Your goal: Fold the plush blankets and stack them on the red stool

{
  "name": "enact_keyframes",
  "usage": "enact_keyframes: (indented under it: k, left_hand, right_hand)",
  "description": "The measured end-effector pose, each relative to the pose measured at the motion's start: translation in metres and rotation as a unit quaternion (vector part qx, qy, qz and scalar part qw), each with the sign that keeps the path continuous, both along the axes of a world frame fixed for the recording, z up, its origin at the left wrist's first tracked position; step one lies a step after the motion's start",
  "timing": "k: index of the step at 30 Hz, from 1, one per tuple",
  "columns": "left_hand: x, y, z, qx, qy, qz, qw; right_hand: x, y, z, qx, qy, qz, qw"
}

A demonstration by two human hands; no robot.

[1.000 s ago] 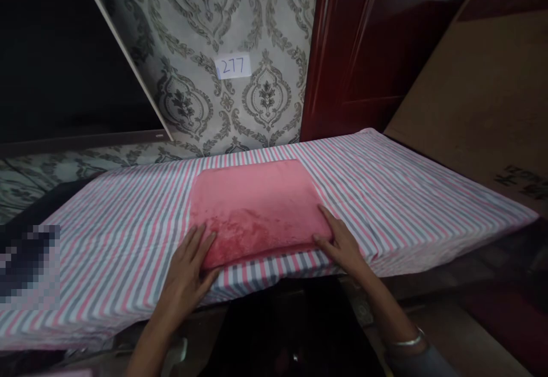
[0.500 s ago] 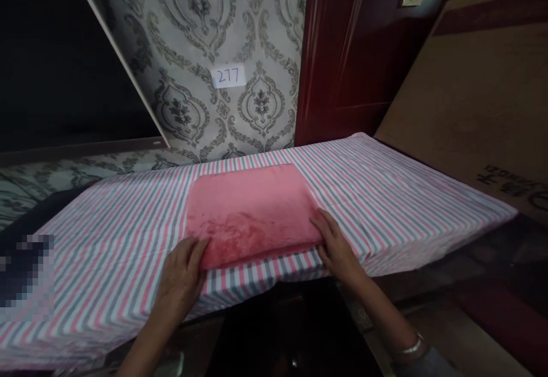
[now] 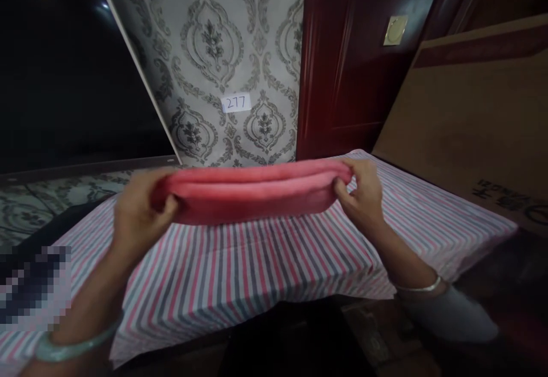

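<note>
A pink plush cloth, folded into a flat rectangle (image 3: 257, 197), hangs in the air above the striped sheet (image 3: 240, 268), with its folded layers facing me. My left hand (image 3: 139, 205) is closed on its left end, the thumb at the near side. At the right end my right hand (image 3: 362, 191) pinches it, thumb in front and fingers behind. The cloth's lower part looks slightly blurred. Some of the far fingers are hidden behind it.
The sheet, with pink, grey and white stripes, covers a table. Behind it stand patterned wallpaper with a paper label (image 3: 236, 103) and a dark red door (image 3: 342, 68). A large dark screen (image 3: 77, 68) is at left, and a cardboard box (image 3: 483, 120) leans at right.
Both hands have lifted the folded pink cloth off the sheet and tipped it so that its near edge faces me. Before, it lay flat with the hands at its near corners.
</note>
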State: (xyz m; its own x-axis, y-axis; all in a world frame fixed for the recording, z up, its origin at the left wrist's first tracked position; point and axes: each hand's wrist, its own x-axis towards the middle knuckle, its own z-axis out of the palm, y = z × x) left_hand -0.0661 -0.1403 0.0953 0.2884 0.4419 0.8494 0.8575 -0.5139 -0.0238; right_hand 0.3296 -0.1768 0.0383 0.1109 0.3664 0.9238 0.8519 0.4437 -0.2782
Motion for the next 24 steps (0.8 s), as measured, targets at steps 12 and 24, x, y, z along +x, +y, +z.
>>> enact_keyframes:
  k: [12,24]
  left_hand:
    - [0.034,0.131,0.014,-0.389,-0.009,0.065,0.919]
    - [0.112,0.117,-0.145,-0.39,0.17,0.072,0.902]
  right_hand:
    - [0.027,0.13,-0.011,-0.31,0.187,0.001,0.932]
    - [-0.041,0.123,-0.115,-0.438,-0.133,-0.066,0.887]
